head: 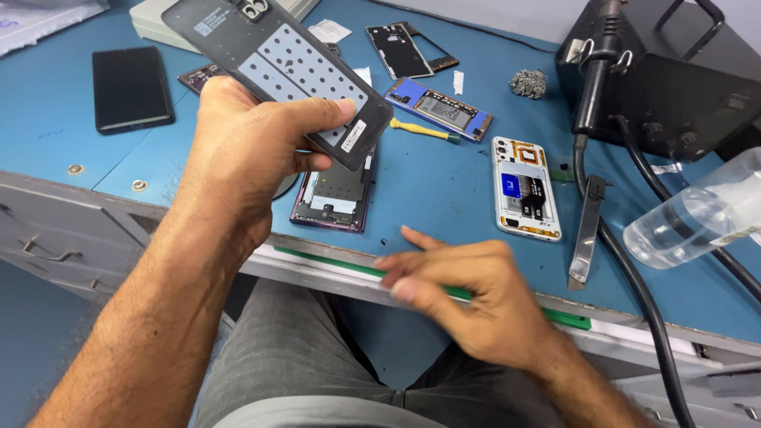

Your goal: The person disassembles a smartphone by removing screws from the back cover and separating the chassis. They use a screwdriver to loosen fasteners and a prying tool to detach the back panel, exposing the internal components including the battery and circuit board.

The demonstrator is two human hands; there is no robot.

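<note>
Dark plastic, the phone back cover (277,71) is pinched in the left hand (238,158), thumb across its lower inner face and fingers curled behind, and is held tilted above the bench toward 11 o'clock. The right hand (468,297) is blurred at the bench edge, fingers loosely bent, nothing seen in it. Directly beneath the cover an opened purple phone (333,198) lies on the blue mat (428,182). At 1 o'clock of the right hand a white opened phone (525,189) lies, with metal tweezers (587,230) just beside it. A slip of the one-handed grip is judged the main risk: the cover could drop onto the exposed boards below. The thick black cable (634,277) could be snagged by the right wrist.
</note>
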